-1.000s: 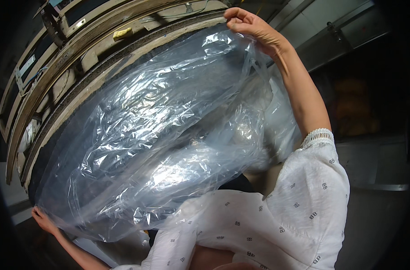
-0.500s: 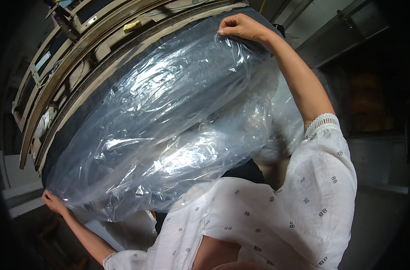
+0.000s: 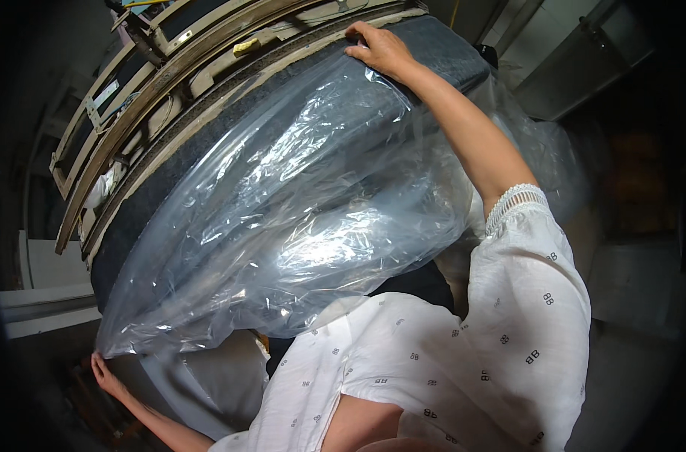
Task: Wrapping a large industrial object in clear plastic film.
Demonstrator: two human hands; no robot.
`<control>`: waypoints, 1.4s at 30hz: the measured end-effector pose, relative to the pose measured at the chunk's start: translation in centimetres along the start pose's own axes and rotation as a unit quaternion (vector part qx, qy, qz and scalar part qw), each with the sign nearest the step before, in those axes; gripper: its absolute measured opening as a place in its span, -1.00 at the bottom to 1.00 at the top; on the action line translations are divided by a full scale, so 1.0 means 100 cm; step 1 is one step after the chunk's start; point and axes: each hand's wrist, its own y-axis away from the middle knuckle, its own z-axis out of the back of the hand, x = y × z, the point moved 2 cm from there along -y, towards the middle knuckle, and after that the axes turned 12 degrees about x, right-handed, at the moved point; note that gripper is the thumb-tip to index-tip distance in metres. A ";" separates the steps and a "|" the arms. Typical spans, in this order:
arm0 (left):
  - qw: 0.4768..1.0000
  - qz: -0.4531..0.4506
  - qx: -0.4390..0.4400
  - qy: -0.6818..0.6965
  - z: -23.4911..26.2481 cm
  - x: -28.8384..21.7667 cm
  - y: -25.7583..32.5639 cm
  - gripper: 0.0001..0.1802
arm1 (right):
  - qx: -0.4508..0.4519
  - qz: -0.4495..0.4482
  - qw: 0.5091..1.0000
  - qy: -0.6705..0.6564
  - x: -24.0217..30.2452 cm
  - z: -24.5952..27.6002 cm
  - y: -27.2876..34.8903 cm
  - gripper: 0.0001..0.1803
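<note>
Fingers of the left hand point(image 3: 109, 378): pinched on the near corner of a clear plastic sheet point(image 3: 320, 248), just off the table's near end. Fingers of the right hand point(image 3: 388, 54): curled at the sheet's far edge, thumb and forefinger parted; whether they grip the film cannot be told. Between the hands, the sheet's upper edge runs in a long slant; its creased, shiny folds lie over the dark table point(image 3: 452, 56) and hang down in front of the person's white blouse point(image 3: 433, 369). Beyond the sheet, a bare dark strip of the table shows along its pale border. Outside this border, wooden rails point(image 3: 120, 143) curve past, the bend owing partly to the lens, with a small yellow lump point(image 3: 246, 47) among them. Upper right: a grey metal panel point(image 3: 572, 71).
</note>
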 end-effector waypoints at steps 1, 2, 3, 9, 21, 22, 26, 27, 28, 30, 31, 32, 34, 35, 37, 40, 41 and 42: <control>1.000 0.017 -0.002 0.001 0.012 0.008 0.018 -0.60 | -0.018 0.013 1.000 -0.015 0.001 -0.006 -0.005 -0.79; 0.999 0.035 -0.001 0.003 0.019 0.017 0.030 -0.61 | -0.017 0.018 1.000 -0.020 -0.002 -0.007 -0.014 -0.79; 0.999 0.042 -0.002 -0.028 0.015 0.015 0.035 -0.60 | 0.025 0.025 0.999 -0.015 -0.007 -0.008 -0.023 -0.80; 0.954 0.109 -0.067 0.271 -0.049 -0.007 -0.025 -0.57 | -0.073 0.044 0.951 -0.297 -0.012 0.055 -0.073 -0.87; 0.978 -0.066 -0.109 0.163 -0.224 -0.059 -0.132 -0.78 | -0.162 -0.032 0.981 -0.103 -0.156 0.006 -0.050 -0.71; 0.974 -0.055 -0.100 0.195 -0.221 -0.057 -0.133 -0.77 | -0.142 -0.039 0.982 -0.115 -0.153 -0.001 -0.058 -0.71; 0.972 -0.034 -0.105 0.207 -0.232 -0.076 -0.146 -0.76 | -0.123 -0.075 0.984 -0.104 -0.162 -0.002 -0.071 -0.67; 0.975 -0.026 -0.115 0.186 -0.232 -0.069 -0.155 -0.74 | -0.119 -0.087 0.983 -0.109 -0.164 -0.001 -0.072 -0.66; 0.975 -0.026 -0.116 0.189 -0.230 -0.064 -0.157 -0.74 | -0.120 -0.086 0.983 -0.106 -0.165 0.001 -0.075 -0.66; 0.983 -0.009 -0.108 0.150 -0.231 -0.065 -0.162 -0.73 | -0.119 -0.074 0.982 -0.126 -0.163 0.002 -0.076 -0.65; 0.983 -0.005 -0.112 0.148 -0.232 -0.065 -0.161 -0.74 | -0.118 -0.080 0.982 -0.121 -0.162 0.004 -0.077 -0.65; 0.989 0.029 -0.118 0.088 -0.225 -0.066 -0.157 -0.68 | -0.102 -0.095 0.985 -0.104 -0.149 0.003 -0.081 -0.62; 0.985 0.037 -0.156 0.063 -0.217 -0.051 -0.164 -0.61 | -0.087 -0.111 0.986 -0.086 -0.144 0.003 -0.084 -0.60; 0.985 0.042 -0.144 0.087 -0.219 -0.053 -0.166 -0.57 | -0.123 -0.124 0.984 -0.018 -0.147 0.005 -0.083 -0.56; 0.984 0.048 -0.150 0.085 -0.226 -0.056 -0.165 -0.57 | -0.159 -0.138 0.976 0.053 -0.154 0.008 -0.080 -0.53; 0.982 0.047 -0.176 0.051 -0.222 -0.050 -0.164 -0.61 | -0.177 -0.146 0.972 0.058 -0.157 0.008 -0.080 -0.48; 0.982 0.051 -0.165 0.077 -0.222 -0.049 -0.164 -0.65 | -0.174 -0.153 0.971 0.052 -0.161 0.010 -0.078 -0.49; 0.981 0.055 -0.156 0.102 -0.219 -0.048 -0.162 -0.70 | -0.170 -0.160 0.971 0.046 -0.163 0.012 -0.077 -0.50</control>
